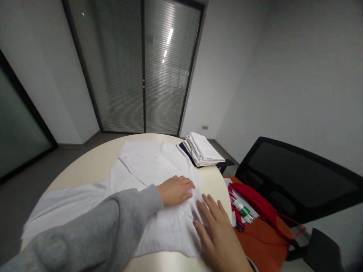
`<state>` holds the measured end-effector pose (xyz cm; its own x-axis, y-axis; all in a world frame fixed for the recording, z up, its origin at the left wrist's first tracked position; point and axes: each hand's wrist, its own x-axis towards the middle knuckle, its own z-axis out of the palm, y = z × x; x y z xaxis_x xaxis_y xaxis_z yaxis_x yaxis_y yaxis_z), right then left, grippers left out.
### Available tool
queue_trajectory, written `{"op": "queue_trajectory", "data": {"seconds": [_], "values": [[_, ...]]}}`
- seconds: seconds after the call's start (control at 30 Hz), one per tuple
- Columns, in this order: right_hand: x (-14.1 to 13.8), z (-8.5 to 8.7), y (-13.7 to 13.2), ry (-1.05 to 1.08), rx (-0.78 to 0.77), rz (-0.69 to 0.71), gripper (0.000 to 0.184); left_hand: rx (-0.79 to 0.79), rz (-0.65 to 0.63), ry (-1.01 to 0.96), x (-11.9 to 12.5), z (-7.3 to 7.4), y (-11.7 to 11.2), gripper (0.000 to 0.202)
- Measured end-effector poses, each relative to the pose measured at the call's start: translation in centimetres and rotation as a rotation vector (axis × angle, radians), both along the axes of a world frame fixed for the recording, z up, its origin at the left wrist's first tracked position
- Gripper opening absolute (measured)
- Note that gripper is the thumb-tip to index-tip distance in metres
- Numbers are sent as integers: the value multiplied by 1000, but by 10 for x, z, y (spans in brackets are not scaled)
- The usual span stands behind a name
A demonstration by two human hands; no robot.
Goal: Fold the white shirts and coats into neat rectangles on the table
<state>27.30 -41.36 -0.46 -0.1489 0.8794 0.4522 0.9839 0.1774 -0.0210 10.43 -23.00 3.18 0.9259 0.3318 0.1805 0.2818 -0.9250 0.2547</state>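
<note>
A white shirt lies spread across the round beige table. My left hand, in a grey sleeve, rests flat on the shirt's right part with its fingers stretched out. My right hand lies palm down on the shirt's right edge, fingers apart and pointing away from me. Neither hand holds anything. The two hands lie close together, a small gap between them.
A stack of folded white garments sits at the table's far right edge. To the right stands a black mesh chair, with an orange seat carrying a red bag and pens. Glass doors with blinds are behind.
</note>
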Motion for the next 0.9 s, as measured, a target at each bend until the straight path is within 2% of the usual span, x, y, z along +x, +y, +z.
{"op": "queue_trajectory", "data": {"seconds": [0.1, 0.2, 0.3, 0.4, 0.57, 0.67, 0.73, 0.77, 0.83, 0.9], "values": [[6, 5, 40, 56, 13, 90, 55, -60, 28, 53, -52, -4, -46, 54], [10, -10, 82, 55, -54, 147, 56, -154, 67, 62, -95, -21, -87, 69], [14, -30, 110, 26, -171, 166, 55, -221, 82, 34, -123, -34, -112, 71], [20, -43, 120, -4, -218, 170, 56, -240, 80, 6, -136, -34, -118, 68], [25, -49, 116, -40, -198, 149, 63, -204, 1, -26, -142, -19, -114, 66], [25, -53, 115, -66, -199, 139, 66, -161, 55, -53, -147, -9, -118, 62], [27, -55, 116, -82, -202, 146, 67, -127, 233, -133, -163, -7, -119, 57], [28, -55, 116, -87, -203, 153, 67, -111, 385, -203, -177, -8, -119, 52], [29, -56, 117, -90, -210, 170, 68, -82, 786, -386, -218, -17, -115, 44], [31, -55, 118, -90, -229, 182, 68, -87, 1233, -546, -271, -33, -109, 47]]}}
